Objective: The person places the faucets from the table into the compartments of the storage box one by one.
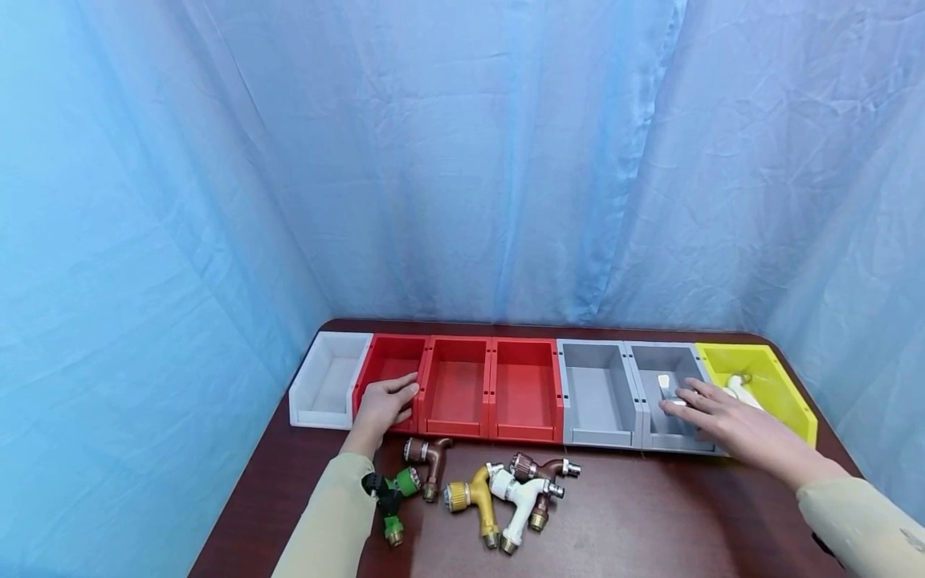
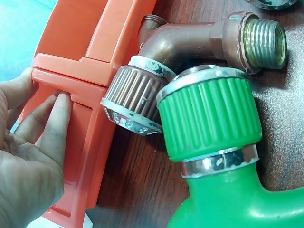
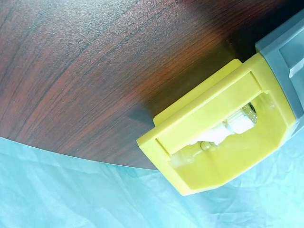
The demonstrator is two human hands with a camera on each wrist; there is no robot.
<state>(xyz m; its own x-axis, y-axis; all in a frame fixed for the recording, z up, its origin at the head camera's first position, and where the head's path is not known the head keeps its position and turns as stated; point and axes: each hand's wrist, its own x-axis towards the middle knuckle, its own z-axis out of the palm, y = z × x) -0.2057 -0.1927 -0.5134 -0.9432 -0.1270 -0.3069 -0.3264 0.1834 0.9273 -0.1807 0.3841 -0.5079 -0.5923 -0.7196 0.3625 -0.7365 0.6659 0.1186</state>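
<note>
My left hand (image 1: 383,405) reaches into the leftmost red bin (image 1: 391,350), its nearly straight fingers (image 2: 56,126) touching the bin's side wall. No loose object shows in that hand. Just in front of the bin lie a brown tap (image 2: 185,45) and a green tap (image 2: 211,118). Over the right-hand grey bin (image 1: 656,355) hovers my right hand (image 1: 730,421), palm down with its fingers spread. A shiny pale object (image 1: 665,384) shows in that bin near the fingertips, partly covered by the hand. The right wrist view does not include the hand.
A white bin (image 1: 334,377), two more red bins, another grey bin (image 1: 596,393) and a yellow bin (image 1: 776,385) complete the row. Inside the yellow one lies a white tap (image 3: 228,128). A yellow tap (image 1: 480,498), white tap (image 1: 520,502) and second brown tap (image 1: 538,514) lie close together.
</note>
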